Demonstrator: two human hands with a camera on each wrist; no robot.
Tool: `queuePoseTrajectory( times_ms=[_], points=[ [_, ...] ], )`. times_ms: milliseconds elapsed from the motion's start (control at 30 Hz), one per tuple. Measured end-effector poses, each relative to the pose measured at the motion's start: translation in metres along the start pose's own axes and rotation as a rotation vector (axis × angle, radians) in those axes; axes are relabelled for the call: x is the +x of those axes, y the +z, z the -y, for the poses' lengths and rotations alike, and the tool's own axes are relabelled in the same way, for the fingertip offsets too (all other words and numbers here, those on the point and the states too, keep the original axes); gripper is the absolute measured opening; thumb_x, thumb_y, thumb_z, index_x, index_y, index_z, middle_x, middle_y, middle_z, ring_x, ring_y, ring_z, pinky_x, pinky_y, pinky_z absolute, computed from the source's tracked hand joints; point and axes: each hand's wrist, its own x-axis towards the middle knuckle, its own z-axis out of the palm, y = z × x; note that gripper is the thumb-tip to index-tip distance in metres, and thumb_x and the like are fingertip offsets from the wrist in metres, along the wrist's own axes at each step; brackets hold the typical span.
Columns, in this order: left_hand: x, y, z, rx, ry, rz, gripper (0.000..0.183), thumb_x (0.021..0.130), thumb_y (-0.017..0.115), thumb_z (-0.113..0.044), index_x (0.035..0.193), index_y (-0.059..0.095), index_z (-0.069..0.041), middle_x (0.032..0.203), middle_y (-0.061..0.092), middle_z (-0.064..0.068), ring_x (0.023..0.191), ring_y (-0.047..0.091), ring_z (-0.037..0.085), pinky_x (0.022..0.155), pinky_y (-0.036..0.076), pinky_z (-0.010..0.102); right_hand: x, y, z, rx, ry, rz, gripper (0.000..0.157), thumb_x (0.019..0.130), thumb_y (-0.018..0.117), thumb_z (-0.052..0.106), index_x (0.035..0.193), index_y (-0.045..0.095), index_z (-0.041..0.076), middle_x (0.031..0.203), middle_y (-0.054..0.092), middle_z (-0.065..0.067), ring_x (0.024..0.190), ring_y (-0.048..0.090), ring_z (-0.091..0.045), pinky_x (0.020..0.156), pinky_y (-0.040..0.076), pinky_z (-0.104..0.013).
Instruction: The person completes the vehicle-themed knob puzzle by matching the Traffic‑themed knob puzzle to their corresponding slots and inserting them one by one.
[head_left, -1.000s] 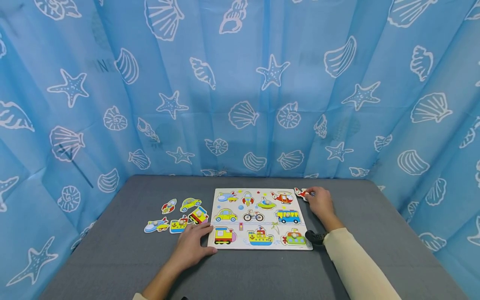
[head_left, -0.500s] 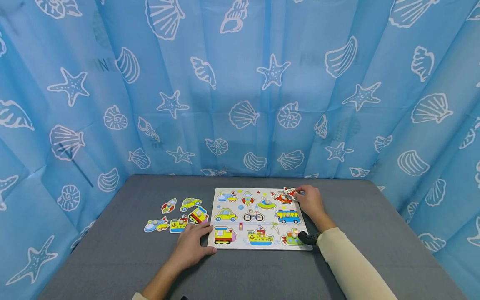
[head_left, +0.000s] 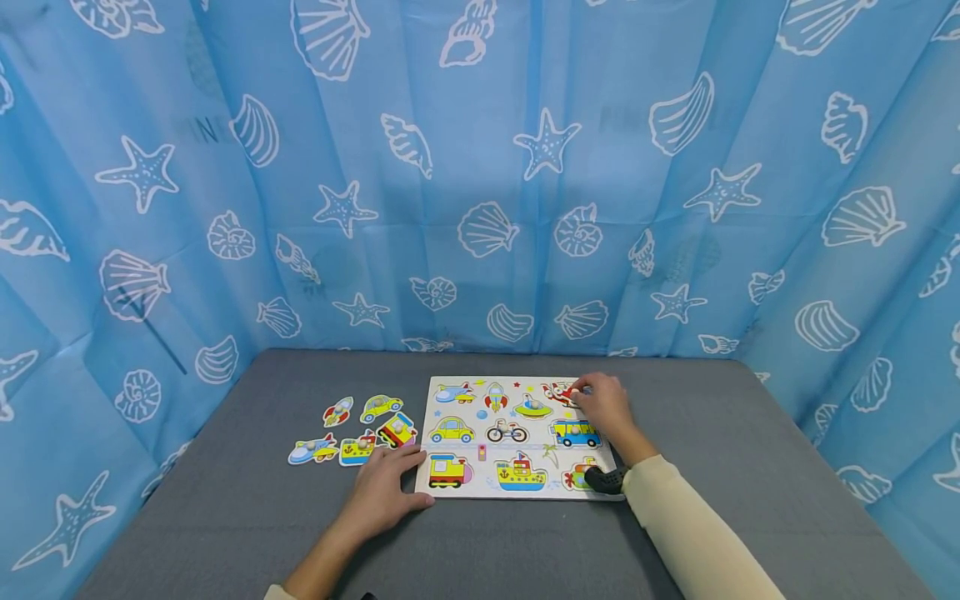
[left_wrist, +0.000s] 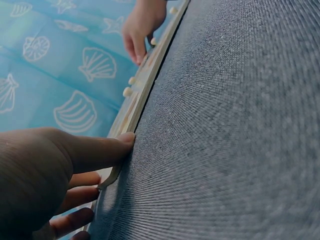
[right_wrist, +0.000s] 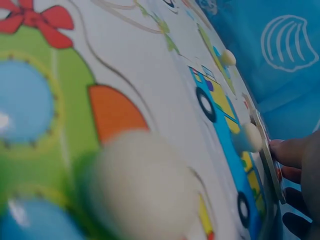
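A wooden peg puzzle board (head_left: 483,492) with vehicle pictures lies on the grey table. My right hand (head_left: 606,404) pinches a red helicopter puzzle piece (head_left: 558,390) over the helicopter picture at the board's far right corner. In the right wrist view that piece (right_wrist: 270,155) stands edge-on, thumb against its near face. My left hand (head_left: 384,487) rests against the board's near left corner, its thumb (left_wrist: 112,150) straight on the front edge and the other fingers spread along the left side. Knobbed pieces sit in the board: bus (head_left: 576,433), flying saucer (head_left: 533,407), bicycle (head_left: 507,431) and submarine (head_left: 576,477).
Left of the board lie loose pieces: rocket (head_left: 338,411), car (head_left: 381,407), train (head_left: 397,430), ship (head_left: 357,450) and airplane (head_left: 312,450). A blue seashell curtain (head_left: 480,183) hangs behind the table (head_left: 495,550). A black wrist device (head_left: 604,480) overlaps the submarine.
My right hand has carried the helicopter piece leftward, from the table beside the board to over the helicopter picture. My left hand has stayed at the corner.
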Motion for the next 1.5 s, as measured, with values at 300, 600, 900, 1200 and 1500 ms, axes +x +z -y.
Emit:
queuePoseTrajectory(
  times_ms=[300, 600, 900, 1200, 1500],
  points=[
    [0.001, 0.001, 0.003, -0.003, 0.003, -0.005, 0.066, 0.070, 0.087, -0.037, 0.127, 0.066, -0.013, 0.133, 0.059, 0.002, 0.115, 0.047, 0.028, 0.093, 0.039, 0.053, 0.000, 0.006, 0.007, -0.045, 0.001, -0.001, 0.014, 0.091, 0.067, 0.016, 0.101, 0.071, 0.005, 0.106, 0.063, -0.013, 0.100, 0.049, -0.032, 0.092, 0.035, -0.052],
    [0.000, 0.001, 0.004, -0.012, 0.012, -0.002, 0.065, 0.070, 0.087, -0.037, 0.127, 0.066, -0.012, 0.134, 0.058, 0.002, 0.116, 0.047, 0.028, 0.093, 0.040, 0.053, -0.002, 0.007, 0.014, -0.068, -0.025, 0.007, 0.012, 0.090, 0.068, 0.014, 0.098, 0.071, 0.005, 0.102, 0.063, -0.014, 0.099, 0.049, -0.032, 0.088, 0.036, -0.051],
    [0.000, 0.001, 0.003, -0.005, 0.010, -0.010, 0.066, 0.070, 0.087, -0.036, 0.127, 0.066, -0.013, 0.133, 0.058, 0.002, 0.116, 0.047, 0.028, 0.093, 0.040, 0.053, -0.003, 0.007, 0.017, -0.071, -0.043, 0.010, 0.012, 0.090, 0.067, 0.014, 0.097, 0.071, 0.006, 0.105, 0.065, -0.013, 0.100, 0.049, -0.032, 0.087, 0.036, -0.049],
    [0.000, 0.000, 0.002, -0.006, 0.012, -0.009, 0.065, 0.070, 0.087, -0.036, 0.127, 0.066, -0.013, 0.134, 0.058, 0.002, 0.116, 0.047, 0.029, 0.093, 0.040, 0.054, -0.001, 0.007, 0.017, -0.072, -0.054, 0.010, 0.011, 0.090, 0.067, 0.013, 0.096, 0.072, 0.006, 0.103, 0.066, -0.012, 0.099, 0.049, -0.032, 0.085, 0.037, -0.048],
    [0.001, 0.001, 0.002, -0.006, 0.015, 0.001, 0.066, 0.070, 0.087, -0.037, 0.128, 0.066, -0.013, 0.134, 0.058, 0.002, 0.116, 0.047, 0.029, 0.093, 0.040, 0.054, -0.001, 0.008, 0.016, -0.088, -0.054, 0.007, 0.010, 0.089, 0.068, 0.013, 0.095, 0.072, 0.006, 0.108, 0.065, -0.013, 0.101, 0.049, -0.033, 0.087, 0.037, -0.050]
  ],
)
